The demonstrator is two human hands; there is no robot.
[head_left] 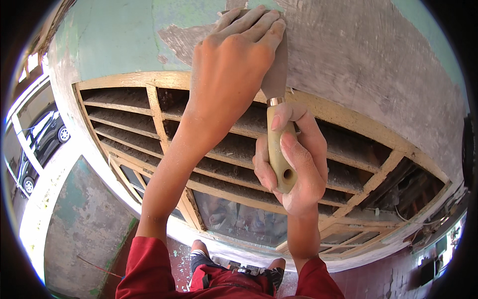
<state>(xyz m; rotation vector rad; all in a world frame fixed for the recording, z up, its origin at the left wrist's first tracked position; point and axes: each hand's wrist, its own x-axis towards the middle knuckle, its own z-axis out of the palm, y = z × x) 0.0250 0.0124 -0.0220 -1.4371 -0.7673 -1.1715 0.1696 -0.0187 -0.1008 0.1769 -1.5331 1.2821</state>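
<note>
A scraper [282,159] with a pale yellowish handle and a broad grey metal blade points up against the wall [338,45]. My right hand [306,159] is wrapped round its handle, just under the brass-coloured collar. Higher up, my left hand [236,55] lies flat over the blade, fingers stretched along it and close together. The blade's far edge is mostly hidden under those fingers. Around it the wall shows bare grey plaster to the right and green paint [114,45] to the left, with a ragged patch of exposed plaster between them. Grey dust coats both hands.
Below the hands runs a yellowish wooden frame [154,112] with dusty slats and dark gaps. A glass pane [241,217] sits beneath it. At the left stand a worn grey-green wall [82,224] and a dark car [42,142]. A thin cable hangs at the right.
</note>
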